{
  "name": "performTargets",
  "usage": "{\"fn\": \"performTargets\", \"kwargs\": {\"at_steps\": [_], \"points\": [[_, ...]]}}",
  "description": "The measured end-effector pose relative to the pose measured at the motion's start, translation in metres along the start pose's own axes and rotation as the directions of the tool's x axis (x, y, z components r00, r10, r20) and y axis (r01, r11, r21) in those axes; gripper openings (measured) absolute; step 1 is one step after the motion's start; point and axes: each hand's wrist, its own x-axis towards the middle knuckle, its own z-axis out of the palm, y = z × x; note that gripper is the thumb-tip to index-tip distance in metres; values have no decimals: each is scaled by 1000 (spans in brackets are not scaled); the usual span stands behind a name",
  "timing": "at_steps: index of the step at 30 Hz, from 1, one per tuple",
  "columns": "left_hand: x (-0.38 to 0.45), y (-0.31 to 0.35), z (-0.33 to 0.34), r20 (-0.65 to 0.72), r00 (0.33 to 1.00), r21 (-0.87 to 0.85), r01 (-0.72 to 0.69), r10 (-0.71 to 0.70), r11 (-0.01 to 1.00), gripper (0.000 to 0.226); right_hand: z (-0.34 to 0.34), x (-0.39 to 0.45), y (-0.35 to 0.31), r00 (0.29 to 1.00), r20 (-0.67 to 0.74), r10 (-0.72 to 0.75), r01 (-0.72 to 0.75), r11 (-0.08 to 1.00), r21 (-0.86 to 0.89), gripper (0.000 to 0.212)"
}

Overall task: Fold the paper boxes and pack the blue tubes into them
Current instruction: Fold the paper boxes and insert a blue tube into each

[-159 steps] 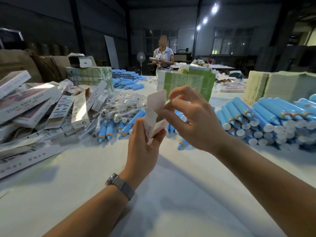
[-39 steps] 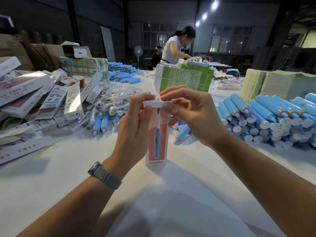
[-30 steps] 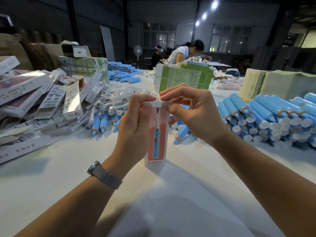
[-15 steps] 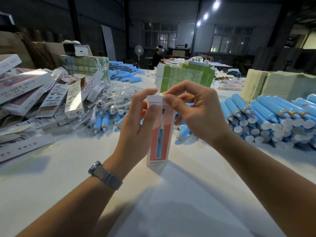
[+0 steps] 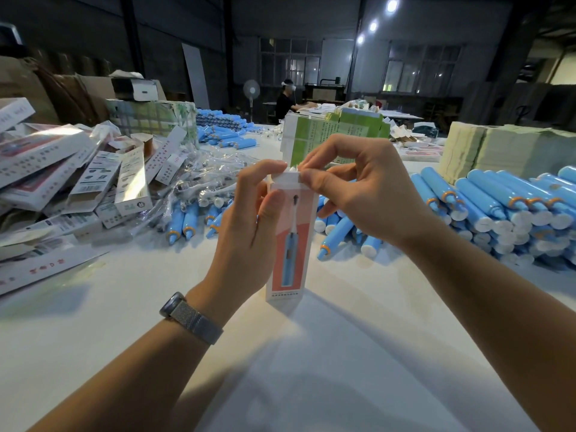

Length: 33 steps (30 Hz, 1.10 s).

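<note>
A tall white paper box (image 5: 291, 244) printed with a blue toothbrush on red stands upright, its bottom corner on the white table (image 5: 124, 307). My left hand (image 5: 246, 232) grips the box's left side, thumb on the front face. My right hand (image 5: 361, 194) pinches the white top flap between thumb and forefinger. Blue tubes with orange rings and white caps lie stacked at the right (image 5: 498, 207) and loose behind the box (image 5: 333, 235).
Finished and flat white boxes are heaped at the left (image 5: 62, 176), beside clear bagged brush heads (image 5: 199, 173). Green printed cartons (image 5: 336, 135) stand behind my hands, pale paper stacks (image 5: 498, 148) at the far right. A person works at a far table (image 5: 288, 99).
The box stayed upright in both hands while my fingers worked the top flap. The person across the table has gone from view.
</note>
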Motion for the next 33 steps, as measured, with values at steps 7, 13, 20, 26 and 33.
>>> {"fn": "performTargets", "kwargs": {"at_steps": [7, 13, 20, 26, 33], "points": [[0, 1, -1, -3, 1000, -11, -1, 0, 1000, 8, -4, 2, 1, 997, 72, -12, 9, 999, 39, 15], [-1, 1, -1, -12, 1000, -48, 1, -1, 999, 12, -4, -3, 8, 998, 62, -25, 21, 997, 77, 6], [0, 0, -1, -36, 999, -83, 31, -34, 996, 12, 5, -9, 16, 999, -10, -40, 41, 994, 98, 15], [1, -1, 0, -54, 998, -38, 26, -28, 999, 13, 3, -9, 16, 996, -2, -84, 84, 995, 54, 12], [-2, 0, 1, -65, 998, -4, 17, -18, 1000, 13, 6, -10, 19, 996, -12, -88, 88, 995, 35, 11]]}}
